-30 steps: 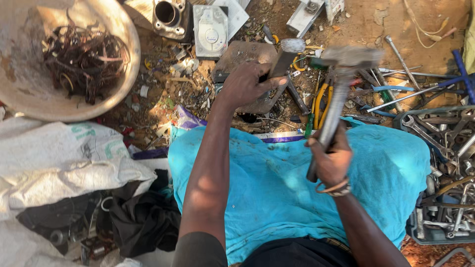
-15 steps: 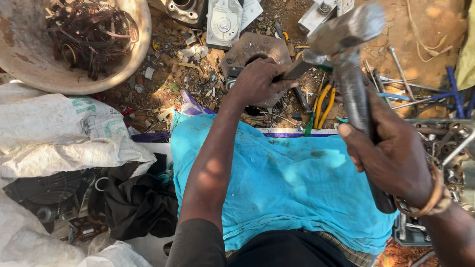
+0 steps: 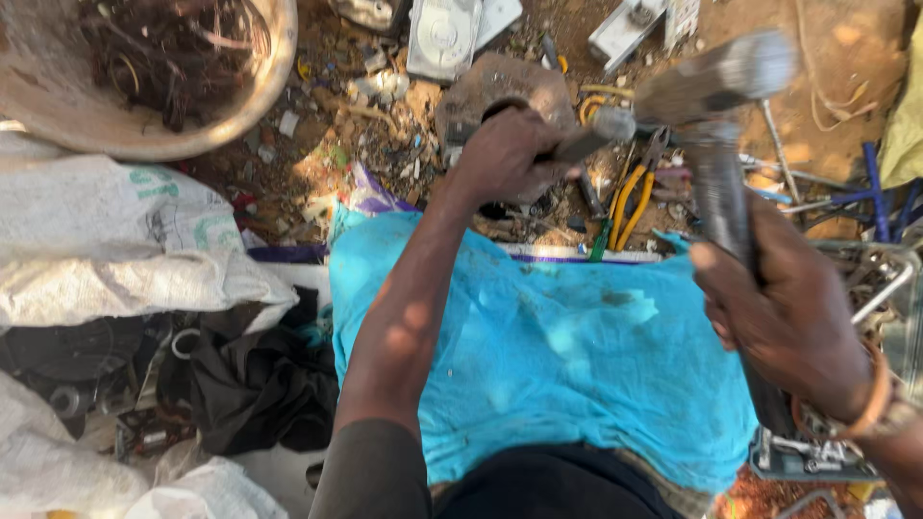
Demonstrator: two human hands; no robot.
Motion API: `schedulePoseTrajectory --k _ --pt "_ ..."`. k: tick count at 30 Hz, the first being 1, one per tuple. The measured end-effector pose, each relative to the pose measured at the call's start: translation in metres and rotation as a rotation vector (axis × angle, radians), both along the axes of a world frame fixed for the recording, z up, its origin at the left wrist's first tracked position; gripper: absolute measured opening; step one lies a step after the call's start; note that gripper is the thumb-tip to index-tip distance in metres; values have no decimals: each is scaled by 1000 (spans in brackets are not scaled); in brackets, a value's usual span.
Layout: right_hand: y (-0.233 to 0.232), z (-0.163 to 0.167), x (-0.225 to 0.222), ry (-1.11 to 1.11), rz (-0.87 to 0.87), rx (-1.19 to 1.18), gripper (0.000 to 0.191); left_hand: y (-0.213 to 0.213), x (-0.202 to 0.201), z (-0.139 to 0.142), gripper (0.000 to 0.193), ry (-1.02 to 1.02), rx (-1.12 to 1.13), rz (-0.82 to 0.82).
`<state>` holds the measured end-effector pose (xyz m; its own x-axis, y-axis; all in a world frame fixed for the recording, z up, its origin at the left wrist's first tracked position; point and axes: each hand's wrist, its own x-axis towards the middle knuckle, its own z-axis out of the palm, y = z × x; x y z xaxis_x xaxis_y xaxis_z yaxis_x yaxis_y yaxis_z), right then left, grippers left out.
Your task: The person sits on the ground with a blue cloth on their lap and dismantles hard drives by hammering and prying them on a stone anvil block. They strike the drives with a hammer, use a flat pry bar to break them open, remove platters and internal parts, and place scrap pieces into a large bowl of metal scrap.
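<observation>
Steel is what both hands are busy with. The right hand [image 3: 784, 317] is clenched around the dark handle of a hammer [image 3: 716, 125], gripping low on the shaft so that the blurred grey head stands raised well above and ahead of the knuckles. By the look of it that head is solid metal and heavy, with the weight all at the far end; a hold near the bottom of the handle, as here, gives swing, and the shaft looks hard and smooth enough to slip in a loose grip.

The left hand [image 3: 505, 154] is closed over a short grey metal rod, probably a chisel or punch [image 3: 596, 130], whose free end pokes out toward the hammer side. Under and just beyond that hand lies a rusty, rounded metal piece [image 3: 510, 86] on the dirt; it looks thick, stiff and weighty, not something that would give or crack easily, though how firmly it sits I cannot tell.

Just to the right of the left hand, yellow-handled pliers [image 3: 630, 202] lie on the ground, and beyond it rests a flat grey drive casing [image 3: 442, 38]. Between both forearms and nearer the body spreads a turquoise cloth [image 3: 558, 375]. Far off to the left of the left hand stands a big pale basin [image 3: 245, 111] of tangled wire, with white sacks [image 3: 115, 250] nearer the body. Beside the right wrist sits a tray of loose metal parts [image 3: 817, 457].
</observation>
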<state>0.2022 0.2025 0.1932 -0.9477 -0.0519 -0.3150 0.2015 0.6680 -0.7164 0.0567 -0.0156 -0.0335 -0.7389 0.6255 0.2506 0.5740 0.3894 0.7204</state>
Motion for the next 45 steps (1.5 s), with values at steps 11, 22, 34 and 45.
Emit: schedulePoseTrajectory --k 11,22,34,45 --pt "5 -31 24 152 -41 -98 34 0 -4 -4 41 63 -30 32" --pt "-15 -4 5 222 -7 -77 27 -3 -2 -4 50 69 136 78" --pt "12 3 14 331 -57 -167 19 1 -4 -7 43 54 46 65" --pt "4 5 7 169 -30 -108 25 2 -2 -3 40 53 -31 99"
